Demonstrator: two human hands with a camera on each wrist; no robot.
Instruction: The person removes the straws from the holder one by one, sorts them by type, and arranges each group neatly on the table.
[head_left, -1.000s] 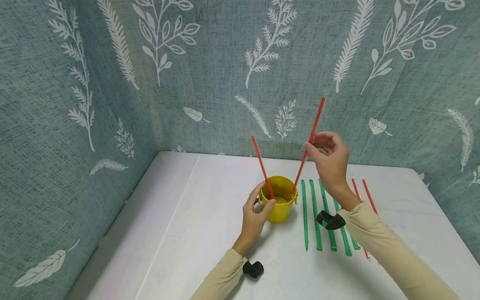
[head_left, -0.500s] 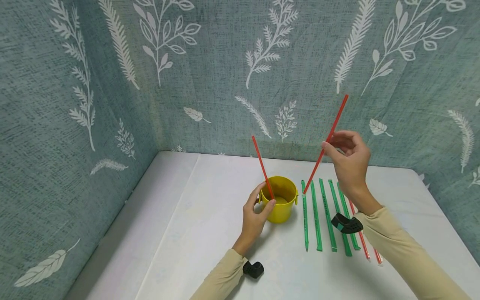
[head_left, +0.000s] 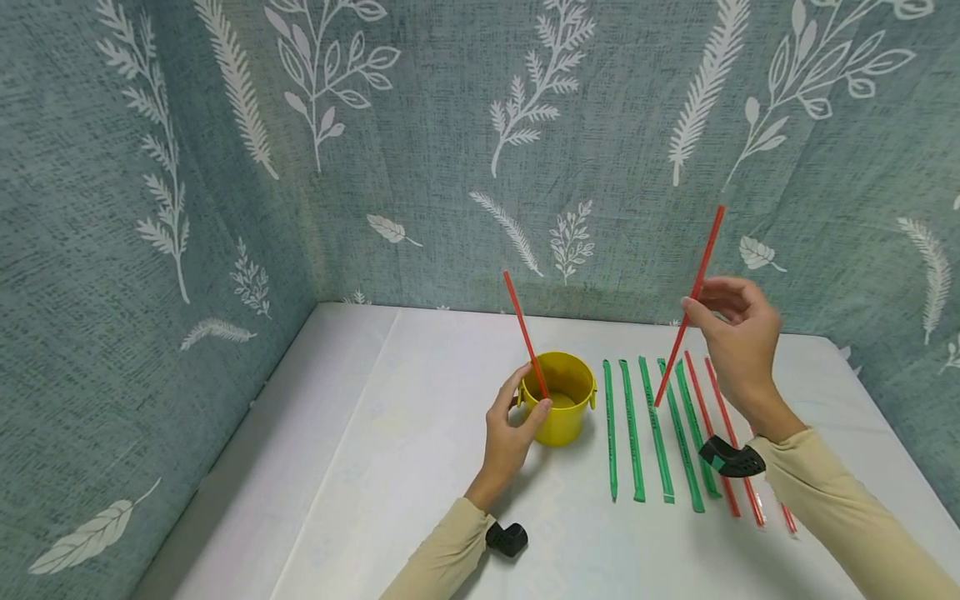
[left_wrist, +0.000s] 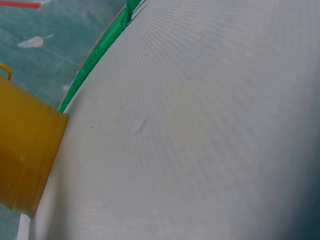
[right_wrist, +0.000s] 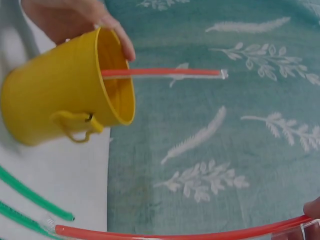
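A small yellow bucket point(head_left: 558, 427) with side loops stands upright on the table. My left hand point(head_left: 508, 437) grips its left side, thumb at the near rim and fingers behind. One red straw point(head_left: 522, 327) leans in the bucket, its top rising above the rim; the right wrist view shows a clear wrapper on it. Between thumb and fingers my right hand point(head_left: 738, 342) pinches another red straw point(head_left: 708, 250) in a clear wrapper. It is tilted above the green-wrapped straws point(head_left: 630, 429), right of the bucket.
Several green-wrapped straws lie in a row right of the bucket. Beyond them lie red straws point(head_left: 697, 392), partly hidden under my right forearm. Patterned fabric walls point(head_left: 435, 158) rise behind and left of the white table point(head_left: 390, 433).
My right hand has moved right, and lately a little down, carrying the red straw from the bucket's mouth to above the green straws. My left hand and the bucket stay still.
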